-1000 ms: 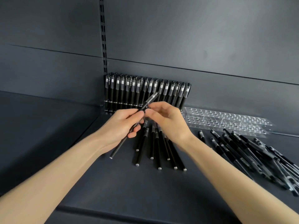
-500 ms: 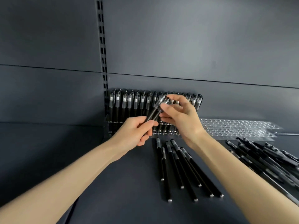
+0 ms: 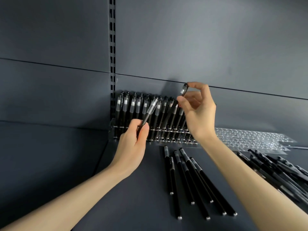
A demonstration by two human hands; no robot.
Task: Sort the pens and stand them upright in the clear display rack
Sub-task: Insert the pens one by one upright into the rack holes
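Shelf: the dark grey shelf (image 3: 133, 205) fills the near ground, with bare room between the two forearms.
Loose row of pens: the loose row of pens (image 3: 191, 180), six black ones, lies flat at centre, caps toward the back, just left of the right forearm.
Pile of pens: the pile of pens (image 3: 275, 174) lies criss-crossed at the right edge, on the far side of that forearm.
Neighbouring shelf: the neighbouring shelf (image 3: 50, 155) to the left is set apart by a seam running back.
Left hand: the left hand (image 3: 133, 144) curls thumb and fingers around the left-hand pen (image 3: 150, 110), which tilts up to the right across the rack front.
Right hand: the right hand (image 3: 199, 114) is higher, its thumb and forefinger pinching the right-hand pen (image 3: 184, 88) near its cap, above the right end of the filled rows.
Clear rack: the clear rack (image 3: 166, 130) stands against the wall; its standing pens (image 3: 133, 107) are upright, packed from the left end to the right hand.
Empty rack sections: the empty rack sections (image 3: 250, 139) run on rightward, holes unfilled.
Back panel: the back panel (image 3: 200, 47) is plain grey with one horizontal seam.
Slotted upright: the slotted upright (image 3: 112, 55) rises from the rack's left corner.
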